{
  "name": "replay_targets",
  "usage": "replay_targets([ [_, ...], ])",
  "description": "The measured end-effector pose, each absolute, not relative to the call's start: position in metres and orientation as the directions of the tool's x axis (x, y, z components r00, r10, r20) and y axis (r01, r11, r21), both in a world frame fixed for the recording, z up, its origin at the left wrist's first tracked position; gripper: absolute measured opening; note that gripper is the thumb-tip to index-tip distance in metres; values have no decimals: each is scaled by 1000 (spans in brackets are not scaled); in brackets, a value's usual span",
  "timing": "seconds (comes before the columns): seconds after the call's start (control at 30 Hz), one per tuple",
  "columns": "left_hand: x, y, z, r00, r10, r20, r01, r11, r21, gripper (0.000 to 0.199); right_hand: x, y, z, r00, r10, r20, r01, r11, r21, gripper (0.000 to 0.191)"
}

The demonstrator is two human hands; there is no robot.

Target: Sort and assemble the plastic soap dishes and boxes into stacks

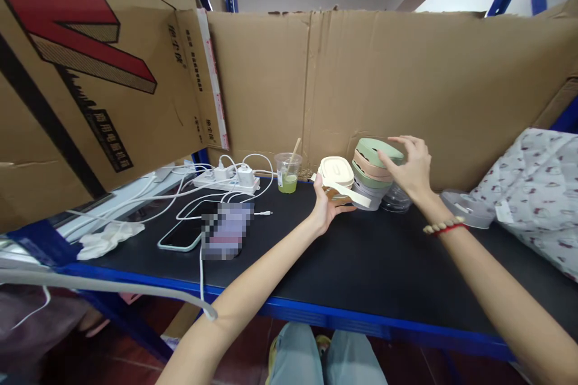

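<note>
My left hand [324,207] is closed around a small cream lidded container [336,171], held above the black table. A flat cream strip [350,194], perhaps its handle, juts out to the right across its front. Just to the right stands a leaning stack of rounded containers: a green one [378,149] on top, then a peach one [371,166], another green one [368,179] and a pale grey one [366,195]. At the top right of this stack is my right hand [410,167], fingers apart and thumb beside the top green container; whether it touches is unclear.
A clear cup [288,171] with green drink, a white power strip [212,179] with cables and two phones, one pixelated [227,230], lie left. Clear plastic containers [472,207] and a patterned quilted bag [537,192] are right. A cardboard wall [262,84] stands behind.
</note>
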State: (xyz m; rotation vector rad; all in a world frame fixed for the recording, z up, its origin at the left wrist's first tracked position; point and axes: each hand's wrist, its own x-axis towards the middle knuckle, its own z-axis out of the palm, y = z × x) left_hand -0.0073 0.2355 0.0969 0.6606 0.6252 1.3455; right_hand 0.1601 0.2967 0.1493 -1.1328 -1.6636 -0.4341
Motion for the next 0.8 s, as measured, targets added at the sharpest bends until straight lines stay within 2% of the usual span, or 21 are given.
replay_targets([
  [0.07,-8,235,98,128,991,-27,-690,109,715,73,153,277,146,-180,389,904,737,662,-138,42],
  [0.13,-9,235,98,140,990,-24,-718,118,686,75,146,260,140,-429,337,838,570,821,-39,39],
  [0.23,-13,236,98,144,989,-13,-746,118,655,79,136,247,130,-625,345,700,457,889,-30,36],
  [0.4,-23,243,97,147,989,-11,-729,116,675,83,116,249,131,-657,390,645,396,907,-144,35],
  [0.53,-32,248,101,152,986,75,-755,67,652,88,105,252,141,-756,327,568,277,945,-175,31],
  [0.63,-36,249,104,157,979,129,-774,41,632,90,102,252,146,-799,341,495,249,938,-243,34],
  [0.73,-39,249,105,161,980,119,-716,33,697,92,102,254,148,-803,389,451,293,918,-269,33],
  [0.8,-40,251,104,135,989,61,-624,36,781,92,103,259,149,-778,424,463,371,905,-207,29],
])
